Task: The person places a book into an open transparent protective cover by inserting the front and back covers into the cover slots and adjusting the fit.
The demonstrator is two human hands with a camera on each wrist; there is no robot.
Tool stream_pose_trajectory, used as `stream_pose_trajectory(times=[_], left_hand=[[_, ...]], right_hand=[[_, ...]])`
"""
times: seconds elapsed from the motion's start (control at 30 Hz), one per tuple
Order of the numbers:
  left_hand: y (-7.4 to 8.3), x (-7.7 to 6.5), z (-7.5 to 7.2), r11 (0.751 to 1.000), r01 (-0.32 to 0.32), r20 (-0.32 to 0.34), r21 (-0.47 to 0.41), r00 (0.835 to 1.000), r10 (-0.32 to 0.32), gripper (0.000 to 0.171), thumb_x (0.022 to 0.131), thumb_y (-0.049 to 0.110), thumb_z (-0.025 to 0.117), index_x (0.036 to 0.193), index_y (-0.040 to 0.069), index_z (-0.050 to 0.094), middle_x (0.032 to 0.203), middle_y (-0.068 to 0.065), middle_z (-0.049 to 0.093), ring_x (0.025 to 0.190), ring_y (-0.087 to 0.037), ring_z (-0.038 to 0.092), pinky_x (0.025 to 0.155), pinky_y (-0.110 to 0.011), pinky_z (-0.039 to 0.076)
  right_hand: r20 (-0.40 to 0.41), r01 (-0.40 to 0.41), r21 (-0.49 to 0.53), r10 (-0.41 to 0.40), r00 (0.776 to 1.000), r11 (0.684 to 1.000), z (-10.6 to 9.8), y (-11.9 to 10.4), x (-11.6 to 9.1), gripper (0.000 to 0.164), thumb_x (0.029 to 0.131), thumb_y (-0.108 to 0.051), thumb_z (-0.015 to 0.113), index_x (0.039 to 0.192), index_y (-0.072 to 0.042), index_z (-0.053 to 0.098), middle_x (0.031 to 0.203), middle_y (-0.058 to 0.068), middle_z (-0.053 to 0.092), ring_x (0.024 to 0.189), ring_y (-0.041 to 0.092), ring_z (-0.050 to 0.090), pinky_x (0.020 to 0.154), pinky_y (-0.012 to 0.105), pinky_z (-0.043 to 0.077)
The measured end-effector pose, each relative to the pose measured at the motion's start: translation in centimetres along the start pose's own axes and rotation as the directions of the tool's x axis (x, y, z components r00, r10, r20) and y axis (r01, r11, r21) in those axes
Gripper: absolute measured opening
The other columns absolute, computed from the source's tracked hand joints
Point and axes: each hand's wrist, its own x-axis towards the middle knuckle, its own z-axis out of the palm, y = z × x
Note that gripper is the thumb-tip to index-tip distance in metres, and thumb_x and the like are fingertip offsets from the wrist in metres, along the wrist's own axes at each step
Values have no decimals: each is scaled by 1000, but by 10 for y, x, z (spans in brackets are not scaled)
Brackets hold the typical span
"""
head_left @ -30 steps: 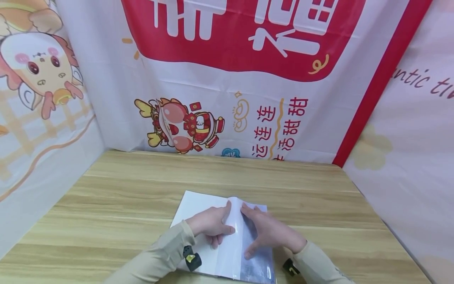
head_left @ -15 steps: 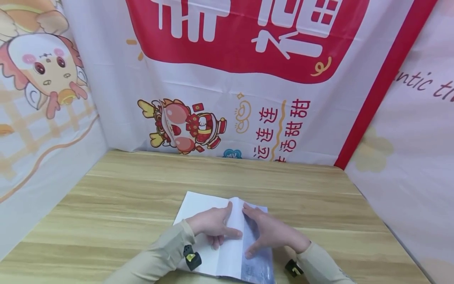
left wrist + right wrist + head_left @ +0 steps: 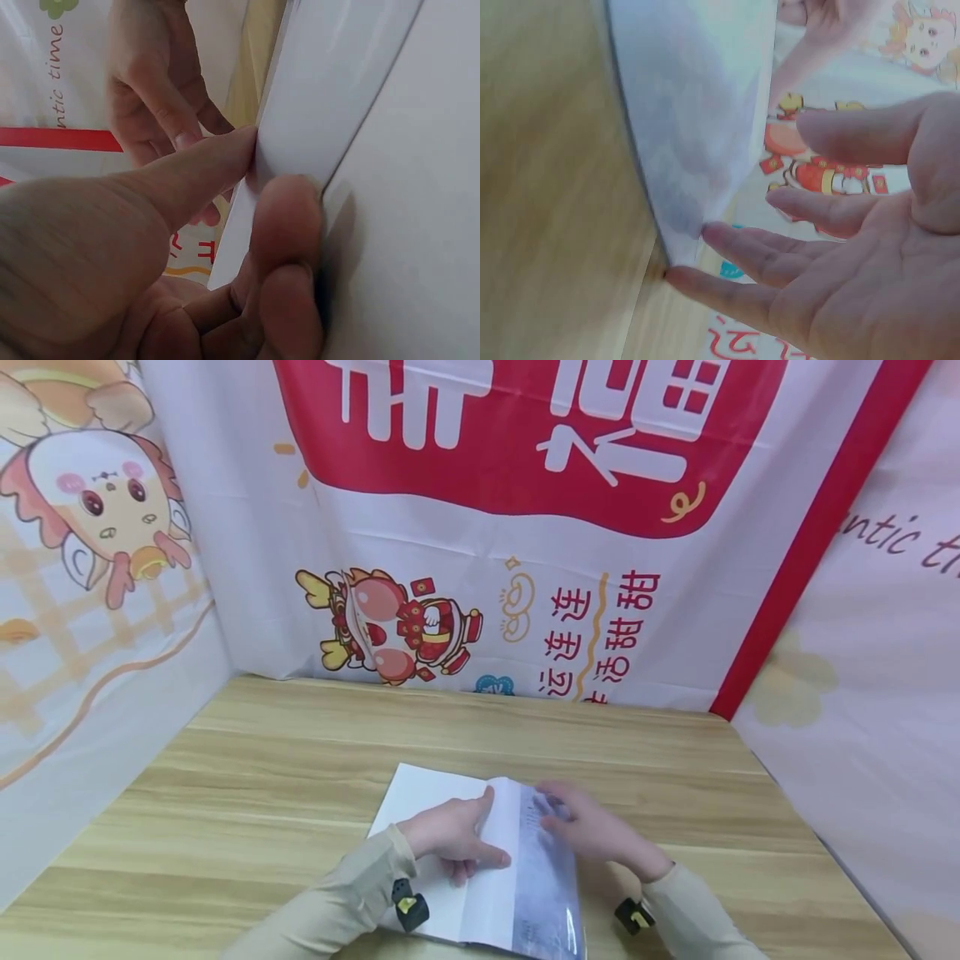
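An open book (image 3: 405, 789) lies on the table, a blank white page at left. A white strip (image 3: 495, 893) runs down its middle, beside a glossy blue-grey cover (image 3: 546, 889) at right. My left hand (image 3: 453, 835) presses on the book, thumb across the strip and index finger towards the top edge. In the left wrist view its other fingertips (image 3: 289, 225) curl against the book near the strip's edge. My right hand (image 3: 596, 827), blurred, is at the cover's upper right. In the right wrist view its spread fingers touch the cover's corner (image 3: 682, 251).
The wooden table (image 3: 300, 735) extends around the book. A printed cloth (image 3: 420, 527) hangs behind it, with further cloths at left and right. Each sleeved wrist wears a black camera mount (image 3: 408, 904).
My right hand has slid away from the strip's edge to the cover's upper right, uncovering more of the blue-grey surface. My left hand stays on the book, its thumb slightly further right.
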Motion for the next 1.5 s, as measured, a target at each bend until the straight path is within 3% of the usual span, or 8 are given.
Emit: stream_pose_trajectory(times=[0.17,0.3,0.47,0.6,0.8,1.03,1.17,1.5], left_hand=[[0,1,3,1000,2,-26,30,1000,-1,107,78,36,77,152,2,8,59,-9,61,41,-17,56,41,-31,49],[0,1,3,999,9,-36,40,999,-8,107,77,36,77,152,3,8,60,-9,61,41,-17,55,41,-31,49],[0,0,2,999,13,-45,38,999,-12,107,77,36,77,152,3,9,61,-9,61,42,-17,55,41,-31,49],[0,0,2,999,12,-42,43,999,-10,107,77,36,77,152,3,9,61,-9,61,42,-17,56,41,-31,49],[2,-1,2,999,15,-38,39,999,-13,106,78,35,77,152,2,9,60,-9,61,42,-17,55,41,-30,48],[2,0,2,999,26,-28,34,999,-25,105,78,36,76,152,4,10,60,-8,60,42,-16,54,40,-28,46],[2,1,3,999,29,-23,37,999,-28,106,78,37,76,153,5,9,60,-8,60,41,-16,54,40,-27,45],[1,0,4,999,15,-37,52,999,-13,106,78,37,76,152,3,9,58,-7,59,41,-16,54,40,-28,46]], right_hand=[[-94,-172,70,178,979,983,-10,11,3,40,94,-10,55,132,4,49,128,21,52,113,37,53,86,42,48],[-122,-245,114,258,958,963,-19,22,6,39,94,-7,54,127,11,49,121,22,55,106,32,57,84,37,49],[-95,-301,161,319,943,940,-22,37,12,38,94,-4,51,127,16,47,110,20,59,94,25,60,78,33,51],[-90,-294,164,311,946,941,-22,46,14,34,94,-4,51,123,13,53,102,15,61,86,22,60,75,33,51],[-109,-279,99,290,951,955,-20,46,12,29,92,-7,55,117,7,62,113,15,63,87,20,63,74,32,51],[-106,-268,36,270,957,963,-21,45,12,26,91,-8,56,112,3,66,79,6,62,64,17,53,59,29,44],[-108,-255,1,254,961,967,-20,45,12,22,91,-9,57,108,1,68,72,5,59,57,15,48,54,28,41],[-107,-214,5,213,971,977,-19,45,11,14,88,-6,59,97,-1,69,73,4,59,63,14,52,56,28,44]])
